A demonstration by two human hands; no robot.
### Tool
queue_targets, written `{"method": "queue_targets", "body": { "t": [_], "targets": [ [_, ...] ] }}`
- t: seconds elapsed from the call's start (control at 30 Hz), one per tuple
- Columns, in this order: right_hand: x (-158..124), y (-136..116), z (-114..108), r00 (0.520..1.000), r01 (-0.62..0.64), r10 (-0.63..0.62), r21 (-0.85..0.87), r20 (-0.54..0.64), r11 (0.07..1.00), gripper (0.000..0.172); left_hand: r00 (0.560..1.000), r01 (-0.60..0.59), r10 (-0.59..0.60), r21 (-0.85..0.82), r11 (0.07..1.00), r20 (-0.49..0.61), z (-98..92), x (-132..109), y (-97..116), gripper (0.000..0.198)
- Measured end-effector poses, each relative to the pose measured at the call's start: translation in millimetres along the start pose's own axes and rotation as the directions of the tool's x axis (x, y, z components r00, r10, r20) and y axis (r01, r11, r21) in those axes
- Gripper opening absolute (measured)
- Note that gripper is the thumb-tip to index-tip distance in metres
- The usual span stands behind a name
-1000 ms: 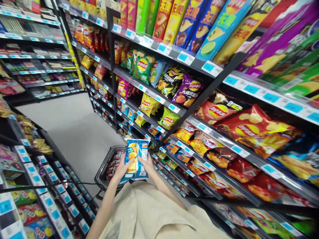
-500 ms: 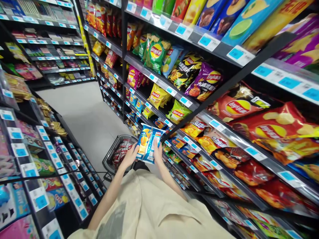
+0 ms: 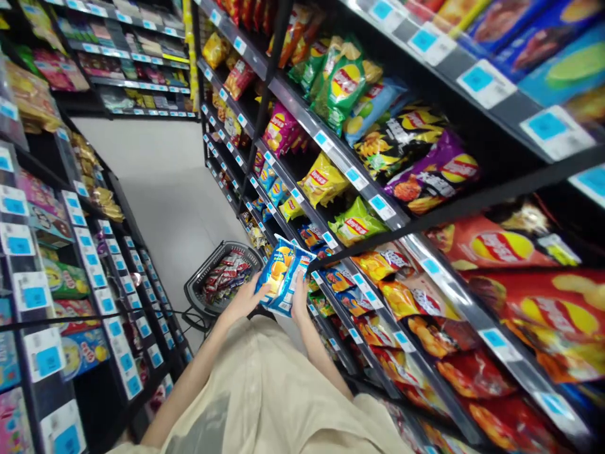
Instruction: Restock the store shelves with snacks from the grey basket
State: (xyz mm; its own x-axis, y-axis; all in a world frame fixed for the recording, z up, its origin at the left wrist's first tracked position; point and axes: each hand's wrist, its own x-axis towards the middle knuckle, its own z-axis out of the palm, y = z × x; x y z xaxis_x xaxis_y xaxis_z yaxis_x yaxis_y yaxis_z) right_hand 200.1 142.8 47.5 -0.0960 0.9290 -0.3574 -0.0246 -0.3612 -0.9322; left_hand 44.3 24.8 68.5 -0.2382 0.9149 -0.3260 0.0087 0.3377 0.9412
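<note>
I hold two blue crisp bags point(image 3: 283, 274) side by side in front of my chest, over the aisle floor. My left hand point(image 3: 244, 300) grips their lower left edge, fingers curled on the packet with the orange picture. My right hand point(image 3: 299, 299) is closed on the lower right edge of the other packet. Just beyond the bags, on the floor, stands a black shopping basket point(image 3: 204, 285) holding red snack packets point(image 3: 227, 276).
Black shelves of crisp bags point(image 3: 359, 221) with blue price tags run along my right. A lower shelf unit point(image 3: 94, 277) with boxed goods lines my left. The grey aisle floor point(image 3: 161, 183) stretches ahead to more shelving point(image 3: 132, 69) at the far end.
The view has tilted and shifted, so the shelves lean more to the right. The bags stay in both hands and have tipped slightly, sitting a little lower over the basket.
</note>
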Motion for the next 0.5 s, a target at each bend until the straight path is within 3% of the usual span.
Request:
{"method": "queue_targets", "body": {
  "t": [0.17, 0.33, 0.5],
  "targets": [
    [15, 7, -3, 0.99, -0.115, 0.123, -0.115, 0.065, 0.987, 0.078, 0.997, -0.046, 0.042, -0.066, 0.997, -0.071, 10.5, 7, -20, 0.088],
    [33, 15, 3, 0.975, -0.177, 0.2, -0.21, 0.093, 0.961, 0.079, 0.997, 0.0, -0.017, -0.223, 0.975, -0.076, 13.8, 24, -43, 0.095],
    [62, 22, 15, 0.955, -0.268, 0.294, -0.29, 0.048, 0.919, 0.08, 0.993, 0.082, -0.105, -0.331, 0.94, -0.051, 6.5, 53, -59, 0.101]
  ]
}}
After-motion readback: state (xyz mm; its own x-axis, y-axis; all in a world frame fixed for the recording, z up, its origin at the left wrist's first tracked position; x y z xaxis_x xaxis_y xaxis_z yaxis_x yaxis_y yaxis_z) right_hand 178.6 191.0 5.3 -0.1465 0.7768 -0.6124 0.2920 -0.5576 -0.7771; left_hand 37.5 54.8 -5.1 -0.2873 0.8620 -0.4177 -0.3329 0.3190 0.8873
